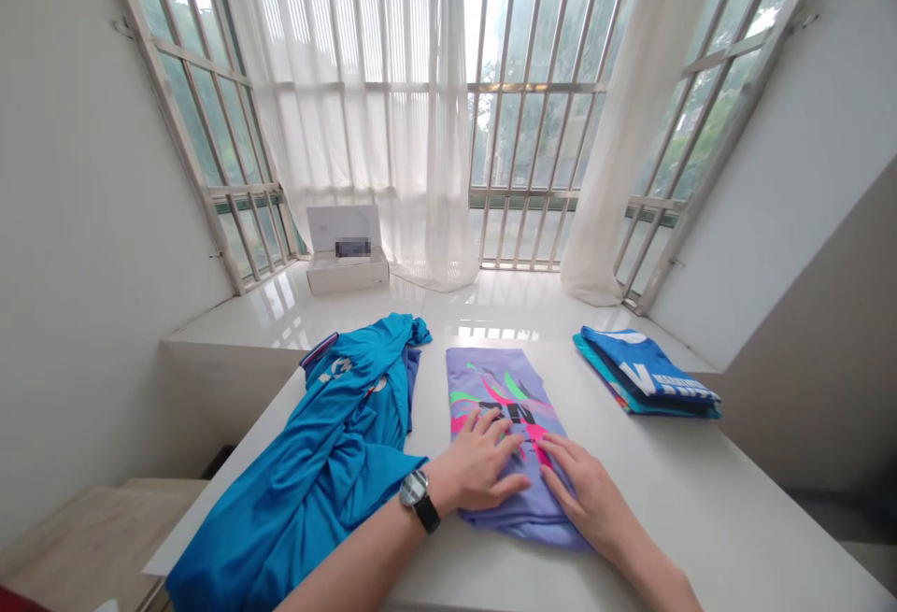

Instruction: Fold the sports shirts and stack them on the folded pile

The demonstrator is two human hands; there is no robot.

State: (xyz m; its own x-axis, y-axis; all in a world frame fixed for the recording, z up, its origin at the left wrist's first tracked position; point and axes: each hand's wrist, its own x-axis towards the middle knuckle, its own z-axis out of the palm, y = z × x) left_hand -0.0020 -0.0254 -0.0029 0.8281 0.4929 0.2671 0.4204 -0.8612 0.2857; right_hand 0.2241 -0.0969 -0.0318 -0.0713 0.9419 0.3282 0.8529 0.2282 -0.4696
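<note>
A lavender T-shirt (494, 374) with a pink, green and black print lies folded into a rectangle on the white table (665, 500). My left hand (483, 462), with a watch (415, 491) on its wrist, rests flat on the shirt's middle, fingers spread. On the shirt's right side lies my right hand (578, 486), its fingers stretched out across the cloth. Neither hand grips anything. Left of my left arm, a blue shirt (301, 472) is spread in loose wrinkles, its lower part reaching the table's near left edge.
Folded blue and teal shirts (645, 374) are stacked at the table's right. An open white box (348, 271) stands on the window ledge (505, 299) behind the table. White curtains (427, 126) hang before barred windows. Walls rise on both sides.
</note>
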